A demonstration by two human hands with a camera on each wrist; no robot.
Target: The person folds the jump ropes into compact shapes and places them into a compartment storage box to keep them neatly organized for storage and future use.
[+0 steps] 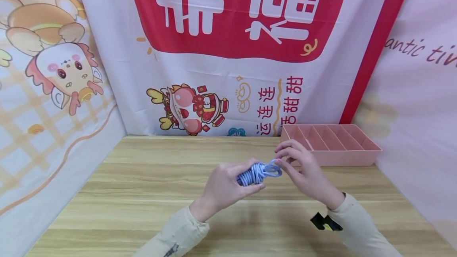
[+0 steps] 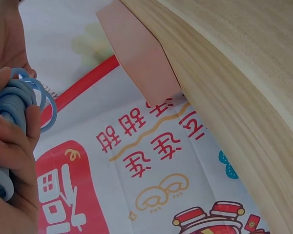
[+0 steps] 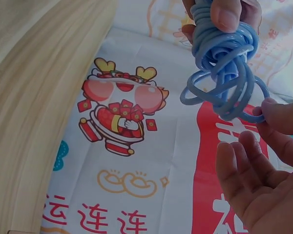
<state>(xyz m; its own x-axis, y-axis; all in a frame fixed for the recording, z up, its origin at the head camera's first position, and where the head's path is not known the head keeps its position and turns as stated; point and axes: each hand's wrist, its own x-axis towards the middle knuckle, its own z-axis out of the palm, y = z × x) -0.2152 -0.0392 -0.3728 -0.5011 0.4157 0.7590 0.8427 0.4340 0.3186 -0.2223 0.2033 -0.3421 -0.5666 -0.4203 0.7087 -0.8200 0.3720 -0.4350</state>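
Observation:
A bundle of light blue cord (image 1: 252, 174), wound round itself with loops sticking out at one end, is held above the wooden table. My left hand (image 1: 225, 183) grips the wound middle, with the thumb on one side and fingers on the other. In the right wrist view, my right hand (image 3: 268, 175) pinches one of the end loops of the cord (image 3: 229, 73) between thumb and index finger, while its other fingers are spread. The left wrist view shows the coils of the cord (image 2: 17, 105) partly hidden behind the left fingers (image 2: 14, 146).
A pink box (image 1: 342, 157) with several compartments stands at the table's back right, just behind my right hand. The wooden table (image 1: 143, 193) meets a printed cloth (image 1: 228, 66) at the back. More patterned cloth hangs on both sides.

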